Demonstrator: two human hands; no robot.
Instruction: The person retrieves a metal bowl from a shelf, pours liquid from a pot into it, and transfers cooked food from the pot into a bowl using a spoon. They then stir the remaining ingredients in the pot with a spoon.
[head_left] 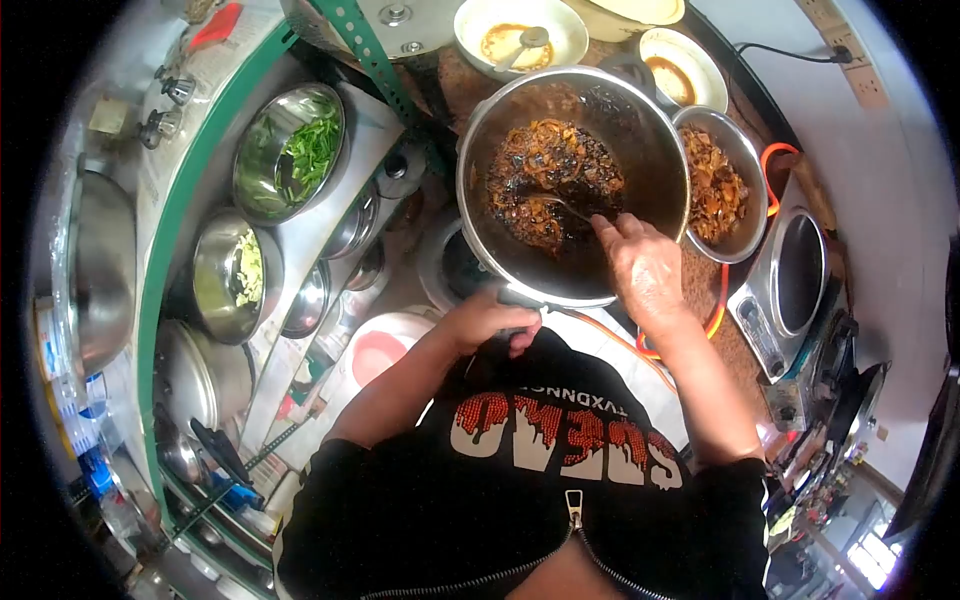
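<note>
A large steel pot (474, 215) holds a dark, oily mixture (550, 170) with orange-brown pieces. My right hand (643, 268) reaches over the near right rim, closed around the handle of a metal spoon (570, 207). The spoon's head is buried in the mixture, so its full shape is hidden. At the pot's near left side, my left hand (492, 322) is closed on a dark pot handle (518, 298), its fingers curled below the rim. Right of the pot, touching or nearly touching it, stands a steel bowl (757, 190) of brown sliced pieces (712, 190).
Cut greens (308, 150) and chopped pale pieces (249, 268) sit in steel bowls on the green-framed shelf (160, 250) at left. Sauce-stained bowls (575, 35) stand behind the pot. An orange hose (722, 300) runs past an electric hotplate (800, 270) on the right.
</note>
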